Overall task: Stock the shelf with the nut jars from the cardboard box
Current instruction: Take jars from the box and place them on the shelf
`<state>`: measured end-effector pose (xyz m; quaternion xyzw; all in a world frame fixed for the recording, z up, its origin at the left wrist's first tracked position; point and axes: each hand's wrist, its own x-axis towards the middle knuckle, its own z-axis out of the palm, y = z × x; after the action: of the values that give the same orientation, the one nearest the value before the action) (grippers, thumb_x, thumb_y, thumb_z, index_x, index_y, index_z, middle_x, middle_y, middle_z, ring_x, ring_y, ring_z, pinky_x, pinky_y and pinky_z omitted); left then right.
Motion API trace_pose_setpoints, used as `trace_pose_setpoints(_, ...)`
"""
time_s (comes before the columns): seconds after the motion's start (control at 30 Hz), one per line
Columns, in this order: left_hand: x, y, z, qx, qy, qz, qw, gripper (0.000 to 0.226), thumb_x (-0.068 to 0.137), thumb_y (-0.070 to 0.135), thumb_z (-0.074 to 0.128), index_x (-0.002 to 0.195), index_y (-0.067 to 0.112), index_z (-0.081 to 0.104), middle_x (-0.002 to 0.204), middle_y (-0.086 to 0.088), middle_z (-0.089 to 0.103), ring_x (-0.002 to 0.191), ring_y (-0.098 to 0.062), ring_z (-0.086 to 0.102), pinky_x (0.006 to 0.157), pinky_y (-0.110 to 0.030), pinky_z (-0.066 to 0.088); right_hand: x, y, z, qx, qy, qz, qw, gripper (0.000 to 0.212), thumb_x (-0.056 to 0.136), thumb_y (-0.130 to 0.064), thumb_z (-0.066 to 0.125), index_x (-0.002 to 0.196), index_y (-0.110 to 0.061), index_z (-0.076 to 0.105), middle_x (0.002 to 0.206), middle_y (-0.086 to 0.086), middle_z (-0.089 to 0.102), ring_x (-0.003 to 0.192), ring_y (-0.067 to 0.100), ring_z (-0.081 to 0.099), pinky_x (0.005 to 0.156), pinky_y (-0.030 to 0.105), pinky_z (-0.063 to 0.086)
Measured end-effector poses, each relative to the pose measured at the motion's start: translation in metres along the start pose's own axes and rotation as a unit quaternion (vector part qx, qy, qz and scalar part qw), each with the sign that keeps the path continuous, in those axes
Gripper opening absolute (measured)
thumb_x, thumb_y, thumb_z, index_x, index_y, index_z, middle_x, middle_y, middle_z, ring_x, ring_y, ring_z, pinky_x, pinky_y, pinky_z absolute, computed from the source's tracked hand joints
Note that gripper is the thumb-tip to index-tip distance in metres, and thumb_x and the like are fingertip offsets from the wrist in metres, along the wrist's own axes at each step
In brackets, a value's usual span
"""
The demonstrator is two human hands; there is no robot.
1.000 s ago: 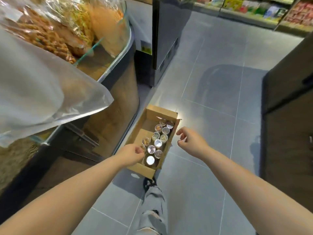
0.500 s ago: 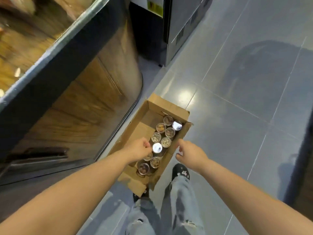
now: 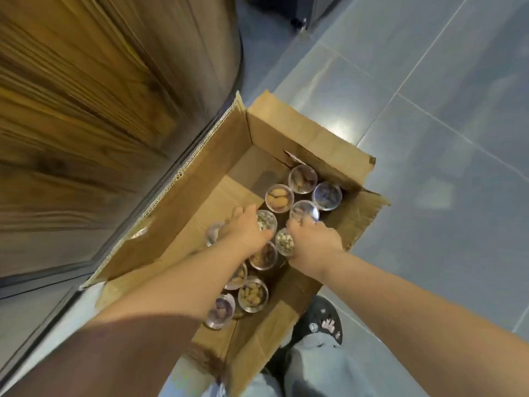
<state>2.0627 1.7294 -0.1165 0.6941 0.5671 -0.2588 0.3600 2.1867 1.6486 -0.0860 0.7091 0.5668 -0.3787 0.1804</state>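
Inside the box [image 3: 310,134], left hand [image 3: 246,234] and right hand [image 3: 312,242] seemingly grip jars [image 3: 303,179] underneath.

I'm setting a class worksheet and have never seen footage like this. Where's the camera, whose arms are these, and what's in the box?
No machine here: a person wears a wide-angle camera on the head, looking down, so the arms are their own. An open cardboard box stands on the grey tiled floor beside a wood-fronted counter. It holds small clear-lidded nut jars. The left hand and right hand reach in among them; whether either grips one yet is unclear.
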Motion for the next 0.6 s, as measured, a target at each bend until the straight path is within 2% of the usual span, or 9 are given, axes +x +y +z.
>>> trace_pose_setpoints(0.1, 0.03, -0.001, 0.032, -0.006, 0.012, -0.004, 1.0, 0.074, 0.079, 0.046, 0.067, 0.139, 0.02, 0.032, 0.142, -0.009, 0.035, 0.13, -0.031, 0.037, 0.1, -0.044, 0.039, 0.034, 0.002, 0.013, -0.044, -0.003, 0.009, 0.999, 0.063, 0.082, -0.036, 0.065, 0.132, -0.018, 0.032, 0.138, 0.012, 0.035, 0.122, 0.033, 0.044, 0.082, 0.04, 0.045)
trace_pose_setpoints(0.2, 0.044, -0.002, 0.046, -0.015, 0.033, 0.007, 0.999, 0.082, 0.073, 0.05, 0.072, 0.137, 0.018, 0.033, 0.139, -0.008, 0.039, 0.128, -0.03, 0.04, 0.097, -0.043, 0.042, 0.044, 0.009, 0.027, -0.098, -0.016, 0.004, 0.995, 0.069, 0.078, -0.037, 0.069, 0.133, -0.019, 0.03, 0.134, 0.011, 0.037, 0.117, 0.032, 0.046, 0.075, 0.037, 0.04)
trace_pose_setpoints(0.33, 0.055, -0.013, 0.041, -0.032, 0.037, 0.056, 0.997, 0.075, 0.071, 0.053, 0.075, 0.13, 0.02, 0.042, 0.129, -0.008, 0.047, 0.115, -0.028, 0.05, 0.088, -0.042, 0.048, 0.051, 0.006, 0.036, -0.147, -0.021, 0.007, 0.989, 0.077, 0.076, -0.045, 0.072, 0.134, -0.019, 0.029, 0.131, 0.012, 0.038, 0.113, 0.031, 0.049, 0.07, 0.036, 0.038)
trace_pose_setpoints(0.43, 0.06, -0.019, 0.035, -0.032, 0.033, 0.057, 0.997, 0.075, 0.07, 0.054, 0.074, 0.129, 0.02, 0.044, 0.127, -0.008, 0.049, 0.113, -0.028, 0.052, 0.088, -0.041, 0.048, 0.057, -0.001, 0.04, -0.172, -0.023, 0.019, 0.985, 0.077, 0.077, -0.043, 0.072, 0.134, -0.017, 0.027, 0.129, 0.014, 0.037, 0.111, 0.029, 0.047, 0.07, 0.034, 0.041)
trace_pose_setpoints(0.6, 0.058, -0.028, 0.02, -0.049, 0.074, 0.053, 0.995, 0.074, 0.066, 0.053, 0.075, 0.124, 0.017, 0.047, 0.123, -0.005, 0.053, 0.108, -0.025, 0.055, 0.081, -0.033, 0.047, 0.063, 0.0, 0.043, -0.161, -0.003, 0.003, 0.987, 0.076, 0.077, -0.046, 0.07, 0.134, -0.016, 0.03, 0.133, 0.014, 0.035, 0.12, 0.031, 0.041, 0.073, 0.035, 0.042)
